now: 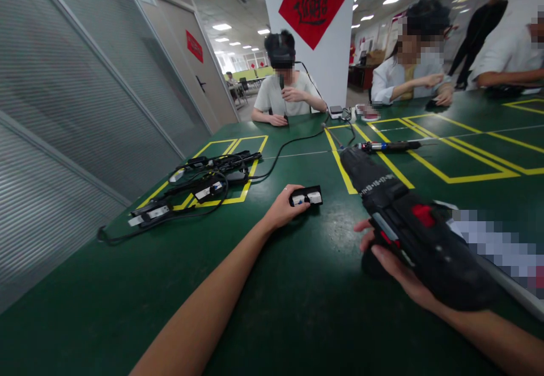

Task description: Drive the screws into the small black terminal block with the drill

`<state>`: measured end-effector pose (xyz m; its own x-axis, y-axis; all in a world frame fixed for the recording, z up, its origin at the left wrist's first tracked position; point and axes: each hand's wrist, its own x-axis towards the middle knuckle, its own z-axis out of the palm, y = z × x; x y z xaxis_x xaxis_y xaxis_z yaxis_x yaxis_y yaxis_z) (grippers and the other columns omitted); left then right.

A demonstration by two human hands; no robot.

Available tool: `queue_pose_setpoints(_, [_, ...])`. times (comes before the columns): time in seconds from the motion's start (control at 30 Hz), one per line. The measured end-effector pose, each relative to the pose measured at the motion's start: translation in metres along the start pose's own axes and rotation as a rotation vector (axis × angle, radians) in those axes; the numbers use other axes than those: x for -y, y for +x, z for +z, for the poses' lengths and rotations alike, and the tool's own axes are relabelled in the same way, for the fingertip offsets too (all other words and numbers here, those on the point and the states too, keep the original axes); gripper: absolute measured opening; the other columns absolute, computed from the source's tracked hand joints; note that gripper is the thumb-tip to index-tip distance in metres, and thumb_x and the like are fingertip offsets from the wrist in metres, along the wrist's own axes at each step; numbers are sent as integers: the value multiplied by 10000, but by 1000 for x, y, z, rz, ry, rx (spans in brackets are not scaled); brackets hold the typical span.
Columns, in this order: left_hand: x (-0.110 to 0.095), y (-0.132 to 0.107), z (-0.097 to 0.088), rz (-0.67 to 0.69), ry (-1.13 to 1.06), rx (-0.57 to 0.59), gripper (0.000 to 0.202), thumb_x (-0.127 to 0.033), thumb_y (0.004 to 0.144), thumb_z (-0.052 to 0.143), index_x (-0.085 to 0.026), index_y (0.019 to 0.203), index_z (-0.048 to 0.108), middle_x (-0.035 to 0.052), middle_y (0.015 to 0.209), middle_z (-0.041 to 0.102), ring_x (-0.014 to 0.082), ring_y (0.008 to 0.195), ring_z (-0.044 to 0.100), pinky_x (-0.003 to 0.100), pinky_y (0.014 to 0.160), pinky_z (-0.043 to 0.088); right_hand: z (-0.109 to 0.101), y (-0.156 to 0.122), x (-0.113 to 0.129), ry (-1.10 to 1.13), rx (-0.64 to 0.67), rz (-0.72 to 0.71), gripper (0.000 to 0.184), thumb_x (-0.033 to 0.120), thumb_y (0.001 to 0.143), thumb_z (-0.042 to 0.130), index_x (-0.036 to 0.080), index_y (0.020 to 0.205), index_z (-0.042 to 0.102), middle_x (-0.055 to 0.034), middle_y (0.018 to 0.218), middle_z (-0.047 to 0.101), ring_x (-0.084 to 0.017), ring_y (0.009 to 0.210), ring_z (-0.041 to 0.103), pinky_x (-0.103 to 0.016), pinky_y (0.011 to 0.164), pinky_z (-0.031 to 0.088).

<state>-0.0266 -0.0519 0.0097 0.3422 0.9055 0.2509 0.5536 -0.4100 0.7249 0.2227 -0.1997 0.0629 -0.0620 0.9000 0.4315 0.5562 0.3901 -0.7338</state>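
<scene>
A black drill (429, 251), long axis toward ten o'clock, is gripped by the right hand (396, 266); at that hand's ten o'clock, a small black box (313, 197) is held by the left hand (284, 207).

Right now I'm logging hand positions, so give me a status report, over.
Right hand: holding black drill. Left hand: gripping small black box. Slim dark tool lying just beyond the drill's front end.

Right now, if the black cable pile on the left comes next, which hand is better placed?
Probably the left hand: it's nearer the cable pile and holds only a small black case; the right hand holds a power drill.
</scene>
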Motion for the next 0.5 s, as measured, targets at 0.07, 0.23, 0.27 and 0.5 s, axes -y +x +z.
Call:
queue_pose_setpoints(0.07, [0, 0, -1, 0, 0, -3, 489, -394, 723, 605, -185, 1150, 493, 67, 1072, 550, 202, 932, 552, 338, 826, 443, 5, 1, -7, 106, 115, 31, 126, 305, 834, 469, 251, 799, 577, -7, 784, 637, -174, 765, 637, -321, 759, 532])
queue_pose_setpoints(0.23, [0, 4, 0, -3, -43, 35, 517, -399, 736, 593, -188, 1189, 462, 69, 1087, 553, 193, 914, 557, 324, 808, 450, 12, -4, -18, 179, 73, 66, 132, 313, 854, 445, 247, 781, 534, -13, 743, 583, -187, 739, 607, -372, 800, 515])
queue_pose_setpoints(0.27, [0, 5, 0, -9, -50, 39, 520, -398, 736, 592, -188, 1193, 459, 68, 1085, 555, 192, 906, 560, 323, 803, 452, 13, -6, -18, 140, 63, 53, 133, 317, 844, 457, 246, 771, 541, -16, 744, 587, -195, 741, 607, -395, 813, 510])
queue_pose_setpoints(0.5, [0, 10, 0, -6, -134, 61, 586, -389, 713, 617, -196, 1231, 423, 78, 1181, 524, 215, 998, 552, 350, 877, 436, 11, -6, -5, 84, 40, 57, 134, 301, 824, 491, 234, 736, 566, -33, 770, 595, -216, 811, 614, -408, 815, 517])
